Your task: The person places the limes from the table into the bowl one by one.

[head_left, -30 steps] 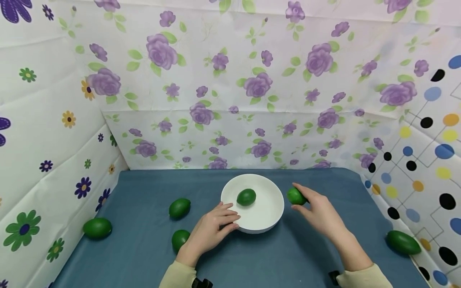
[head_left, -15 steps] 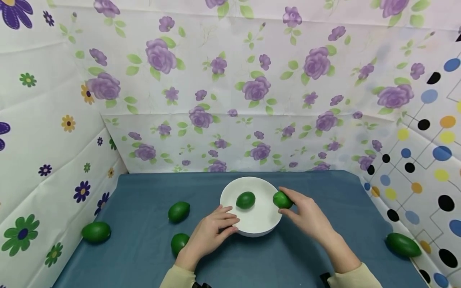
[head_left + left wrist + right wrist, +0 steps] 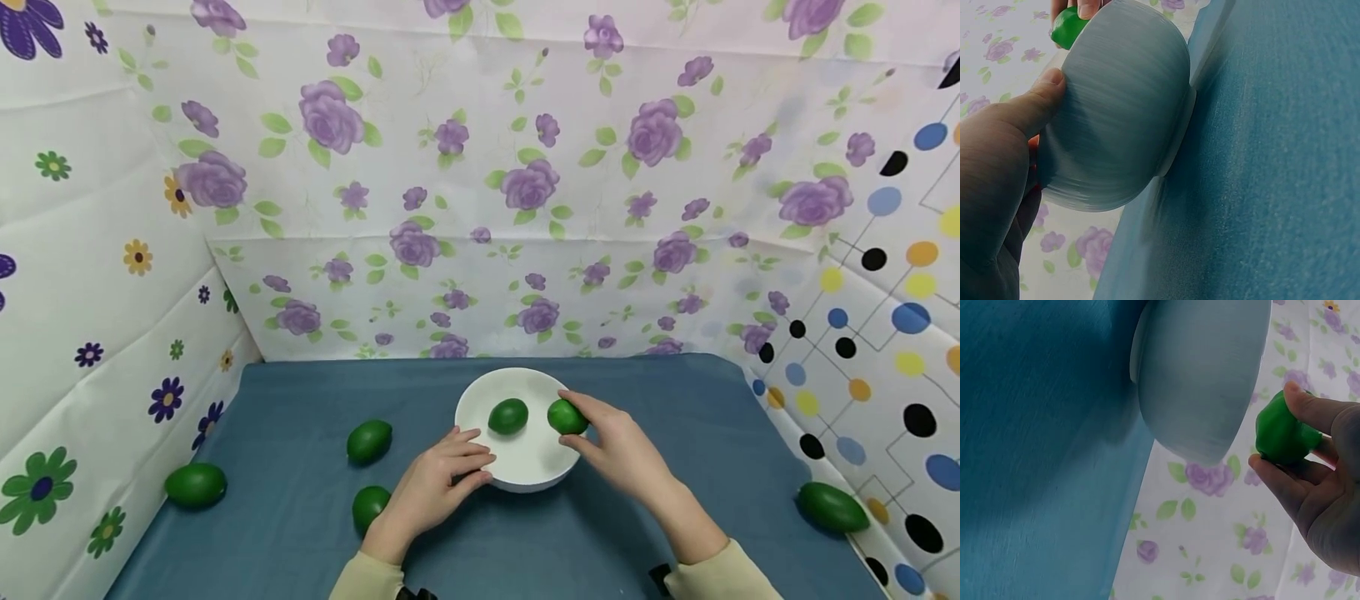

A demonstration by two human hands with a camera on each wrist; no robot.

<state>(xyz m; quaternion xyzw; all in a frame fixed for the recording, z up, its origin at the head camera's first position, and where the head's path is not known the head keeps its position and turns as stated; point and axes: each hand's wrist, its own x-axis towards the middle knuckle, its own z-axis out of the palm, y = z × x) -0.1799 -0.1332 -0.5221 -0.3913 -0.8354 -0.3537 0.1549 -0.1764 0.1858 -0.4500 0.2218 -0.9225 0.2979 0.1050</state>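
A white bowl [image 3: 525, 454] stands on the blue cloth with one green lime [image 3: 508, 416] lying inside it. At its near left rim, my left hand [image 3: 442, 479] holds the bowl, fingers reaching over the edge; the left wrist view shows the thumb [image 3: 1047, 90] right at the rim. My right hand [image 3: 618, 437] pinches another lime [image 3: 566, 417] between thumb and fingertips, over the right part of the bowl. In the right wrist view this lime [image 3: 1284, 431] is clear of the rim, with the palm side of the hand showing.
Left of the bowl lie two limes, one farther back [image 3: 369, 442] and one [image 3: 369, 508] partly hidden by my left wrist. A larger-looking green fruit [image 3: 196, 485] rests by the left wall, another [image 3: 832, 507] by the right. Patterned sheets [image 3: 420, 167] enclose the cloth-covered surface [image 3: 300, 533].
My right hand has carried its lime leftward from beside the bowl to over its right part. My left hand stays at the rim, and the other fruits lie where they were.
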